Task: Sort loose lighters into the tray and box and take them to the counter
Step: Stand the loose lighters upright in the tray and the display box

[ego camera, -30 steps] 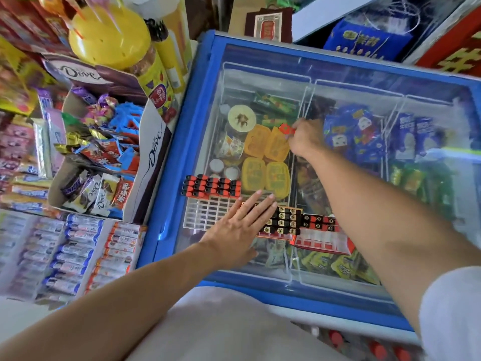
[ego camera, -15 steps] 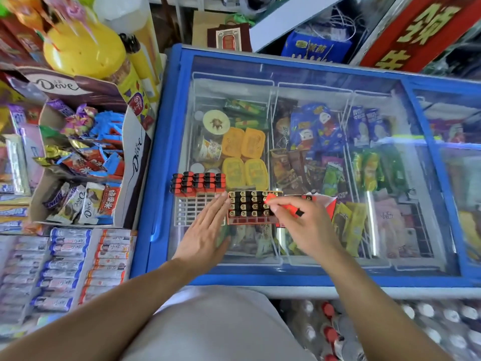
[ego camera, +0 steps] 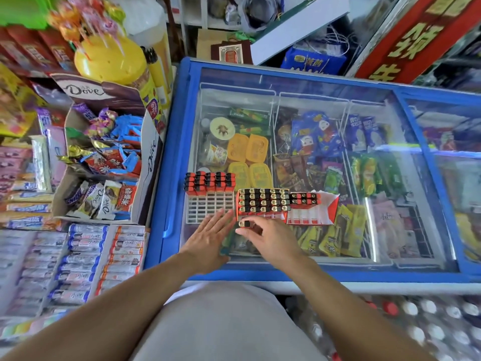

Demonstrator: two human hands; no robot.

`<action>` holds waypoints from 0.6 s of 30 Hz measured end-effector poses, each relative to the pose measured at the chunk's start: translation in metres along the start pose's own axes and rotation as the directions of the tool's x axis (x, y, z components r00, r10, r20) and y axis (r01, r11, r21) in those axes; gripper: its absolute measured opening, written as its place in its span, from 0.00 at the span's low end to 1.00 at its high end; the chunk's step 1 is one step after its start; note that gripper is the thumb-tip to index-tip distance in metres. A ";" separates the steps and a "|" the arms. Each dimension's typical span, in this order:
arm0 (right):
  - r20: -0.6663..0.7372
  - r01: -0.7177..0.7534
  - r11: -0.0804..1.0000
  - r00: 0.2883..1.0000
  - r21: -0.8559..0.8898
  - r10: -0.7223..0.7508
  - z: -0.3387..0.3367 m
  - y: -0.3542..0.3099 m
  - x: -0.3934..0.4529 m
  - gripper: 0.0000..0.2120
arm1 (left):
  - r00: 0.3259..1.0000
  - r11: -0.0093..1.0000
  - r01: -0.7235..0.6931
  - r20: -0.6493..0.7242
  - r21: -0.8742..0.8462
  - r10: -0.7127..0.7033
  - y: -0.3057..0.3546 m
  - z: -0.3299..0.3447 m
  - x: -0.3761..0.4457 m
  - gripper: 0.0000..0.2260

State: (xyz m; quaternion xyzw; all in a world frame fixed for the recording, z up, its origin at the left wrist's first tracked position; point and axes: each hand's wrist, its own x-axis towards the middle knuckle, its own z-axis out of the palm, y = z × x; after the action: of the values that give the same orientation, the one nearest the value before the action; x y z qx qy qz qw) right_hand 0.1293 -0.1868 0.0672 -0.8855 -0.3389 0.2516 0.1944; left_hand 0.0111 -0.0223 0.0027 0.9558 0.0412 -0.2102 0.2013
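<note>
The fingertips (ego camera: pixel 240 231) of the right hand (ego camera: pixel 270 239) pinch one small lighter with a brass-coloured metal cap (ego camera: pixel 244 224), held upright just in front of the near edge of the red cardboard box packed with brass-capped lighters (ego camera: pixel 263 203); the left hand (ego camera: pixel 208 235) lies flat with straight fingers on the glass lid of the blue chest freezer (ego camera: pixel 325 100), its fingertips just beside the near left corner of the red box, holding nothing. To the left of the red box, touching it, stands the white plastic grid tray (ego camera: pixel 208 208), with red and black lighters (ego camera: pixel 209 181) filling only its far rows; to the right of the red box sits an open red and white carton (ego camera: pixel 315 212) with a few more red lighters in it.

To do this step well, I think the lighter should go cap up, straight down into a free slot in the nearest row of the red box, while the flat hand keeps the box from sliding on the smooth glass; a tilted lighter may catch its neighbours.

Compared with half a second ago, the right hand has come from over the right part of the red box to its near edge; then it held a red lighter lying sideways, now a brass-capped one upright; the left hand has hardly moved.
</note>
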 end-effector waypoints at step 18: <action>-0.299 0.056 0.963 0.944 -0.264 -0.137 0.006 0.001 0.011 0.06 | 1.000 1.000 0.007 0.014 0.026 -0.008 -0.002 0.006 0.003 0.47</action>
State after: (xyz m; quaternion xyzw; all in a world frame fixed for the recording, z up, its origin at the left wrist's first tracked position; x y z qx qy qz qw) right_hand 0.1333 -0.1792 0.0584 -0.9138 -0.3761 0.0523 0.1439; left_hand 0.0113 -0.0227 -0.0048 0.9567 0.0406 -0.2183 0.1884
